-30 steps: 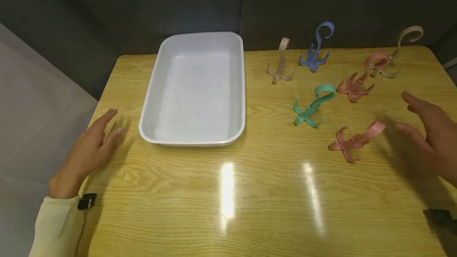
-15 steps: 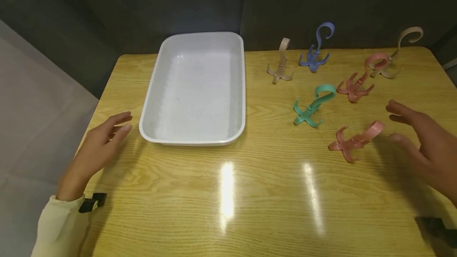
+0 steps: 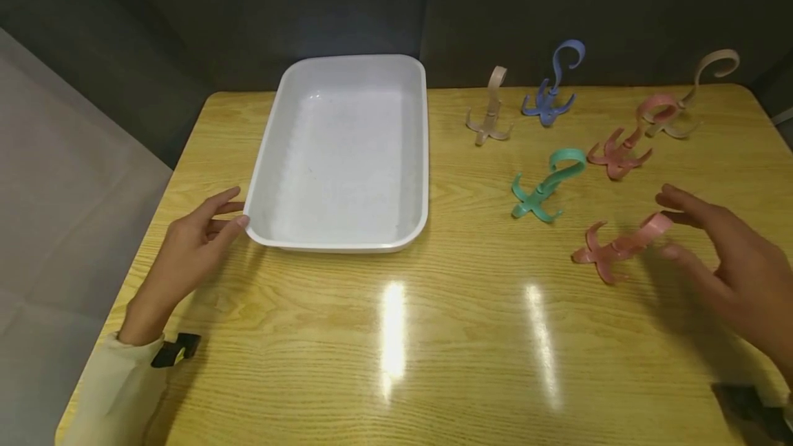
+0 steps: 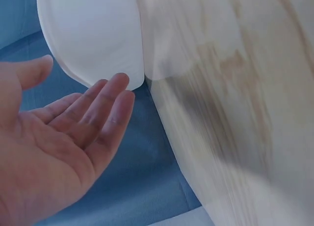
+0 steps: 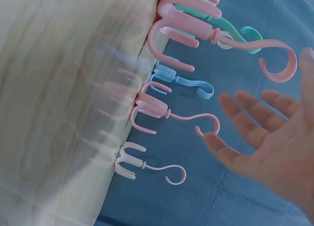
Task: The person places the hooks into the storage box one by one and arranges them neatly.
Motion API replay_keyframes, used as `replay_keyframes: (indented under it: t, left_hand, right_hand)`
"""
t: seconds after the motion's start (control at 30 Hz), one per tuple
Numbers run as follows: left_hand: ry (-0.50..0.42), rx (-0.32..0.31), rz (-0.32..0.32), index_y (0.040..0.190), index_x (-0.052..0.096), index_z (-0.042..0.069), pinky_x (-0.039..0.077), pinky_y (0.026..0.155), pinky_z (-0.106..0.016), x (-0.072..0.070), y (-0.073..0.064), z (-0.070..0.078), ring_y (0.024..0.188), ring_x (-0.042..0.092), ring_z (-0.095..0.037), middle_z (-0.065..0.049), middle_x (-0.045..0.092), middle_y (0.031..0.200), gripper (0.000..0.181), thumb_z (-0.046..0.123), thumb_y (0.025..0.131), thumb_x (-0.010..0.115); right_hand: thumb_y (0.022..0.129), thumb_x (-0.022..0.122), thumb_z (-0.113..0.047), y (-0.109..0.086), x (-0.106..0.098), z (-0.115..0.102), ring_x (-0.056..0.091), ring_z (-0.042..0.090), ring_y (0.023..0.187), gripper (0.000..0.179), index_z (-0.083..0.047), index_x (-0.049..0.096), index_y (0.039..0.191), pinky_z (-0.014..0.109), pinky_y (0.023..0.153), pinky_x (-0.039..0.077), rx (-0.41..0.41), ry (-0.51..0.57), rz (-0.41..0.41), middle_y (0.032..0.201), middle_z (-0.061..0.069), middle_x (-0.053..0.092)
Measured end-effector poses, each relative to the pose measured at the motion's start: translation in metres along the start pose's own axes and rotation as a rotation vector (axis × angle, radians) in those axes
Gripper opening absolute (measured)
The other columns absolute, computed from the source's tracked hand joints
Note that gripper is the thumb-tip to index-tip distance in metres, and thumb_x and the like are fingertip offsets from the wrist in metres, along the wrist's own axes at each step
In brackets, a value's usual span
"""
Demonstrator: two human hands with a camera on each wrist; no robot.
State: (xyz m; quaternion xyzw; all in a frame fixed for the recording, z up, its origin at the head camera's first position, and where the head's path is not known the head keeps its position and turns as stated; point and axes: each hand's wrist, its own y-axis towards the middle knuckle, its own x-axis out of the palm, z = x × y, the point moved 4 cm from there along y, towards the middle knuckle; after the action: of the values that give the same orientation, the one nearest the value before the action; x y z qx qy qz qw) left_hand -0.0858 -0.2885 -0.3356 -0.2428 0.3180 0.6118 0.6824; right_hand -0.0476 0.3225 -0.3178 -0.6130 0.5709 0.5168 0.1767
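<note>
Left grip (image 3: pixel 184 250) and right grip (image 3: pixel 737 270) both drifted inward, loosely spread, empty, white tray (image 3: pixel 334 248) just beside the left, nearest pink hook (image 3: pixel 610 251) just off the right, stood upright on the counter (image 3: pixel 461 339), probably so it's easy to grab.

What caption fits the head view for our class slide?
Right hand near the front pink hook, left hand beside a white tray.
</note>
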Motion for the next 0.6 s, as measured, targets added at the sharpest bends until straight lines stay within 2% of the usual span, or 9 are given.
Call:
replay_keyframes:
  t: [0.2, 0.27, 0.37, 0.4, 0.5, 0.57, 0.6]
  left_hand:
    - [0.005, 0.02, 0.014, 0.158, 0.045, 0.005, 0.043, 0.077, -0.002, 0.004, 0.003, 0.005, 0.106, 0.071, -0.045, -0.03, 0.062, 0.135, 0.056, 0.022, 0.107, 0.063]
    - [0.009, 0.024, 0.018, 0.157, 0.046, 0.004, 0.043, 0.077, -0.002, 0.005, 0.004, 0.006, 0.105, 0.071, -0.044, -0.03, 0.062, 0.135, 0.055, 0.021, 0.107, 0.063]
    - [-0.003, 0.028, 0.021, 0.155, 0.049, 0.004, 0.044, 0.076, -0.003, 0.005, 0.004, 0.007, 0.104, 0.071, -0.045, -0.03, 0.063, 0.134, 0.052, 0.02, 0.107, 0.063]
    - [-0.007, 0.028, 0.022, 0.155, 0.05, 0.005, 0.044, 0.076, -0.003, 0.005, 0.004, 0.007, 0.104, 0.071, -0.045, -0.03, 0.063, 0.134, 0.052, 0.02, 0.107, 0.063]
    - [-0.028, 0.015, 0.016, 0.154, 0.05, 0.006, 0.044, 0.078, -0.003, 0.007, 0.004, 0.006, 0.108, 0.07, -0.045, -0.03, 0.063, 0.134, 0.051, 0.021, 0.107, 0.062]
    - [-0.038, 0.003, 0.014, 0.155, 0.05, 0.006, 0.043, 0.08, -0.002, 0.007, 0.004, 0.006, 0.112, 0.068, -0.045, -0.031, 0.062, 0.135, 0.051, 0.021, 0.108, 0.061]
    - [-0.042, -0.003, 0.014, 0.155, 0.05, 0.006, 0.043, 0.081, -0.002, 0.008, 0.004, 0.005, 0.114, 0.067, -0.045, -0.031, 0.061, 0.136, 0.051, 0.021, 0.108, 0.061]
  right_hand:
    - [0.103, 0.07, -0.025, 0.0, 0.003, -0.003, 0.03, -0.025, 0.128, 0.063, -0.008, 0.044, 0.158, 0.009, 0.112, 0.018, 0.004, 0.0, 0.022, 0.145, 0.027, 0.056]
    - [0.102, 0.069, -0.033, 0.0, 0.004, -0.005, 0.031, -0.025, 0.127, 0.065, -0.007, 0.046, 0.157, 0.006, 0.109, 0.019, -0.006, -0.003, 0.038, 0.141, 0.028, 0.058]
    - [0.101, 0.061, -0.054, 0.001, 0.005, -0.008, 0.033, -0.024, 0.125, 0.073, -0.006, 0.049, 0.156, 0.004, 0.106, 0.022, -0.025, -0.001, 0.064, 0.138, 0.028, 0.06]
    - [0.099, 0.058, -0.06, 0.002, 0.005, -0.009, 0.034, -0.024, 0.125, 0.078, -0.005, 0.049, 0.155, 0.004, 0.106, 0.023, -0.032, 0.0, 0.073, 0.138, 0.025, 0.061]
    - [0.096, 0.05, -0.072, 0.003, 0.005, -0.011, 0.038, -0.022, 0.125, 0.089, -0.003, 0.053, 0.152, 0.003, 0.103, 0.026, -0.058, 0.012, 0.102, 0.142, 0.007, 0.061]
    - [0.096, 0.051, -0.071, 0.004, 0.006, -0.013, 0.04, -0.02, 0.126, 0.088, -0.001, 0.056, 0.149, 0.002, 0.102, 0.028, -0.069, 0.027, 0.12, 0.142, -0.009, 0.057]
    - [0.097, 0.052, -0.071, 0.004, 0.006, -0.013, 0.041, -0.019, 0.127, 0.087, 0.0, 0.057, 0.147, 0.003, 0.102, 0.029, -0.078, 0.035, 0.133, 0.141, -0.011, 0.057]
